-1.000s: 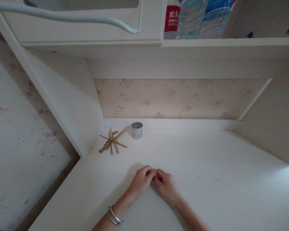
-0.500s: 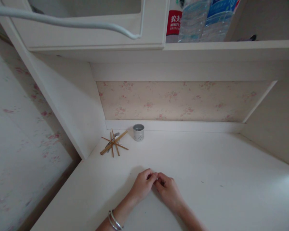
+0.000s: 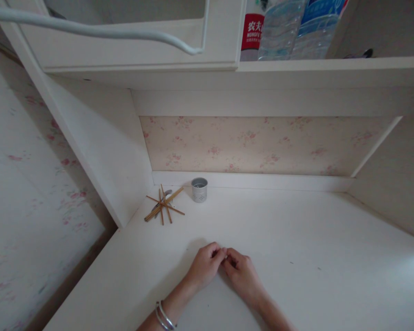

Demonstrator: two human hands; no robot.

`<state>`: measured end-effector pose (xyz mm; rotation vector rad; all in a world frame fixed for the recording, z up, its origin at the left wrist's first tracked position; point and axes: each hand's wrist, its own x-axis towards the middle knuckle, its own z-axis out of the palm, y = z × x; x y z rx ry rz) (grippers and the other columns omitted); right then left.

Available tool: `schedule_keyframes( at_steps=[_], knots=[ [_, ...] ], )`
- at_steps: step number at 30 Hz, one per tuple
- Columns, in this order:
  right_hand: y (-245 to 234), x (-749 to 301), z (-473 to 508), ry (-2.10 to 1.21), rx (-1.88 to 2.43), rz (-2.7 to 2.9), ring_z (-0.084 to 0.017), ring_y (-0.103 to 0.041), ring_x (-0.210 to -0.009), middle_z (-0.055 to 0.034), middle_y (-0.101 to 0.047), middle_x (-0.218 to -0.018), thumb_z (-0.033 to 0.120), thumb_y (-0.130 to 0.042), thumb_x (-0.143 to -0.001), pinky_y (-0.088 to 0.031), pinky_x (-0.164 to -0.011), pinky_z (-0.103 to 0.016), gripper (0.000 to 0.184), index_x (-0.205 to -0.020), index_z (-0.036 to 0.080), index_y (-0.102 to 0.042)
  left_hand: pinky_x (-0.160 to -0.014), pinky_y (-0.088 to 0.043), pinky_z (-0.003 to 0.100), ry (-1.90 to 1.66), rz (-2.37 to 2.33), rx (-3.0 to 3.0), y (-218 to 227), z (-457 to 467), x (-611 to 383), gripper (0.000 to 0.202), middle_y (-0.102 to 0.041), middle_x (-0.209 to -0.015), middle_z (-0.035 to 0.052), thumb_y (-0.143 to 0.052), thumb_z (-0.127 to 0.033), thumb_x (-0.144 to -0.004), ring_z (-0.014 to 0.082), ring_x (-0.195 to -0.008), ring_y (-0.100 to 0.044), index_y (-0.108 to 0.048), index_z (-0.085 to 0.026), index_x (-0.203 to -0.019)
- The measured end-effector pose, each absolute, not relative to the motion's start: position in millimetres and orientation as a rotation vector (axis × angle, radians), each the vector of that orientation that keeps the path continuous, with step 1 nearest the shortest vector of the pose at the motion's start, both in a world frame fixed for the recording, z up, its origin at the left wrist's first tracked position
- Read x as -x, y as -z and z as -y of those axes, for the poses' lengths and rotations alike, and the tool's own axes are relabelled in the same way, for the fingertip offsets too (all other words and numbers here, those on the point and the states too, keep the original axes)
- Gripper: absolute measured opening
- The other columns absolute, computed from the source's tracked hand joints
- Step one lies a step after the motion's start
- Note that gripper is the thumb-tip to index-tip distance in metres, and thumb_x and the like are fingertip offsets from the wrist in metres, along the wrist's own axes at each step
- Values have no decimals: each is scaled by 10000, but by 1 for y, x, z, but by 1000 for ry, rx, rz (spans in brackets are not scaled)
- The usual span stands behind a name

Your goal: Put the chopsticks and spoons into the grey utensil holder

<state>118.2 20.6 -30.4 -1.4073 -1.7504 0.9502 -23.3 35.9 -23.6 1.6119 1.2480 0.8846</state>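
Over the white desk (image 3: 262, 230), my left hand (image 3: 207, 262) and my right hand (image 3: 239, 271) meet fingertip to fingertip. Both are closed in a pinch, and whatever lies between the fingers is too small or hidden to make out. Silver bangles (image 3: 164, 316) circle my left wrist. Farther back on the left, several thin wooden sticks (image 3: 165, 205) lie crossed in a loose pile over a grey and white item I cannot name. A silver metal cup with small holes (image 3: 199, 191) stands upright to the right of the sticks, apart from both hands.
A shelf (image 3: 313, 65) overhangs the desk and carries plastic water bottles (image 3: 283, 32). At the upper left hangs a cabinet door (image 3: 141, 53), crossed by a white bar (image 3: 106, 32). A side panel (image 3: 100, 138) bounds the left; tiny dark specks dot the desktop.
The whole view has shifted slightly, with the background sitting a little farther right. My hands keep the same closed pose, fingertips together. The sticks and cup stay in place.
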Motion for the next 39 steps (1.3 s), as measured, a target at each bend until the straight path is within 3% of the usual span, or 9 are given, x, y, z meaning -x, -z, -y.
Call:
schedule_keyframes(
  at_steps=[24, 30, 33, 35, 39],
  knots=[
    [29, -118, -19, -938, 1378, 1767, -131, -505, -582, 4, -609, -641, 240, -453, -843, -332, -543, -218, 215, -819, 180, -658, -626, -361, 243, -889, -1242, -1604, 26, -35, 23, 391, -541, -654, -10, -448, -502, -881, 135, -660, -487, -570, -169, -717],
    [34, -117, -20, -952, 1425, 1760, -118, -460, -520, 24, -544, -574, 319, -469, -876, -283, -503, -220, 245, -823, 198, -675, -577, -334, 247, -1038, -1546, -1619, 14, -76, 64, 404, -462, -579, -40, -427, -534, -873, 129, -590, -455, -491, -193, -667],
    [37, -117, -22, -969, 1411, 1763, -110, -445, -509, 29, -524, -557, 342, -483, -876, -272, -498, -217, 248, -813, 195, -673, -650, -387, 272, -1069, -1838, -1751, -4, -118, 105, 353, -549, -657, -6, -411, -475, -890, 157, -659, -532, -547, -187, -737],
    [37, -116, -23, -979, 1408, 1763, -107, -436, -507, 31, -508, -551, 347, -483, -876, -266, -498, -217, 254, -800, 193, -669, -783, -428, 294, -1004, -2004, -1873, -14, -145, 132, 289, -632, -854, 54, -445, -412, -876, 188, -834, -587, -600, -168, -868],
    [34, -116, -26, -996, 1415, 1743, -102, -409, -502, 37, -476, -547, 351, -482, -874, -251, -496, -221, 256, -792, 190, -663, -953, -403, 414, -632, -2329, -1953, -19, -184, 174, 455, -567, -1233, 134, -475, -441, -844, 303, -1158, -510, -575, -175, -1200]
  ],
)
